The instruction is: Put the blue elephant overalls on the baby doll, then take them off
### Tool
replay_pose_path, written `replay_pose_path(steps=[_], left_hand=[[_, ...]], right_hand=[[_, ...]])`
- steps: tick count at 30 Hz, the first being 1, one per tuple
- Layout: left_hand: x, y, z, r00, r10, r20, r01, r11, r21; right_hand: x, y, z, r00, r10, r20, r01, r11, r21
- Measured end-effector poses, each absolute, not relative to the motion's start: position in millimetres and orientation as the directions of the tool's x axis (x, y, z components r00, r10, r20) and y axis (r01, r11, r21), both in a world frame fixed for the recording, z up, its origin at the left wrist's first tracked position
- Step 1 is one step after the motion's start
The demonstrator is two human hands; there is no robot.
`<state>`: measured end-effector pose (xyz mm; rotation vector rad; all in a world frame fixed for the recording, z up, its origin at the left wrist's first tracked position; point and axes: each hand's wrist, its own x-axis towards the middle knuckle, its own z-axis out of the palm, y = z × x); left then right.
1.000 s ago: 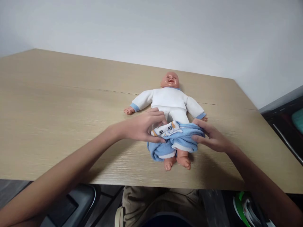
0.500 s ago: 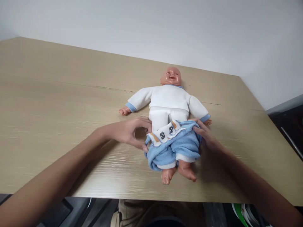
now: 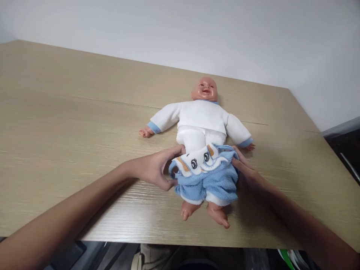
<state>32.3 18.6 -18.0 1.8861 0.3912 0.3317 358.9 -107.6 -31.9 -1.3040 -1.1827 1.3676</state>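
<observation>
A baby doll (image 3: 201,116) lies on its back in a white, blue-cuffed top, its head toward the wall. Blue terry overalls (image 3: 206,180) with a white bib showing embroidered eyes are around its lower legs, and both bare feet stick out of the leg openings. My left hand (image 3: 160,167) grips the overalls' side at the left, thumb low and fingers partly hidden behind the strap and the doll's leg. At the opposite side my right hand (image 3: 247,170) pinches the edge of the overalls near the other strap. White cloth thighs show above the bib.
The doll rests on a light wood table (image 3: 84,138) with a seam running across it. A pale wall (image 3: 180,37) stands behind. Dark objects are beyond the right edge, and a green and white item (image 3: 287,258) is below the front edge.
The overalls now sit slightly higher on the legs, with the bib spread flatter. The feet have moved apart and protrude lower. Both hands remain at the garment's sides, and the view has shifted slightly.
</observation>
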Motion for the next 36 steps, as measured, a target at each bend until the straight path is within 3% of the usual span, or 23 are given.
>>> replay_pose_path(steps=[5, 10, 15, 19, 24, 28, 32, 36], left_hand=[[36, 16, -27, 0.886, 0.461, 0.056, 0.038, -0.193, 0.98], [38, 21, -24, 0.859, 0.499, 0.115, 0.033, -0.278, 0.96], [38, 18, -20, 0.803, 0.595, 0.039, 0.09, -0.185, 0.979], [37, 17, -20, 0.746, 0.664, -0.045, 0.106, -0.051, 0.993], [36, 27, -13, 0.673, 0.727, 0.134, -0.014, -0.168, 0.986], [39, 41, 7, 0.66, 0.694, 0.288, -0.022, -0.365, 0.931], [49, 52, 26, 0.665, 0.676, 0.318, 0.165, -0.548, 0.82], [60, 58, 25, 0.664, 0.711, 0.231, 0.35, -0.568, 0.745]], right_hand=[[357, -108, -27, -0.071, 0.99, -0.118, 0.095, -0.112, -0.989], [354, -107, -27, -0.065, 0.989, -0.136, 0.021, -0.135, -0.991], [355, -102, -36, -0.013, 0.991, -0.133, -0.047, -0.133, -0.99], [359, -97, -39, 0.015, 0.999, -0.051, 0.057, -0.052, -0.997], [357, -93, -25, -0.001, 0.992, 0.125, 0.145, 0.123, -0.982], [349, -80, -5, -0.044, 0.956, 0.29, 0.181, 0.293, -0.939], [341, -55, 11, -0.013, 0.96, 0.281, 0.161, 0.279, -0.947], [346, -33, 6, 0.083, 0.981, 0.175, 0.123, 0.164, -0.979]])
